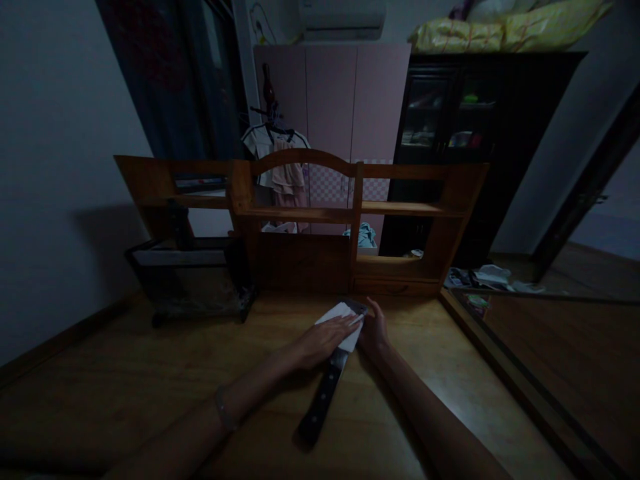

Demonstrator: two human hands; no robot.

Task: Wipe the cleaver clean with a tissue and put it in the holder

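Observation:
A knife with a long black riveted handle (323, 395) lies on the wooden desk (165, 393), handle toward me. Its blade is covered by a white sheet of paper or cloth (334, 315). My left hand (325, 340) lies flat on that white sheet, fingers stretched out and pressing down. My right hand (374, 330) sits at the sheet's right edge, fingers curled against the blade end; what it grips is hidden. A bracelet circles my left wrist.
A wooden shelf unit (305, 213) stands at the back of the desk. A black wire rack (193, 273) sits at its left. Beyond are a pink wardrobe (345, 113) and a dark cabinet (450, 133). The desk's right edge (500, 363) drops to the floor.

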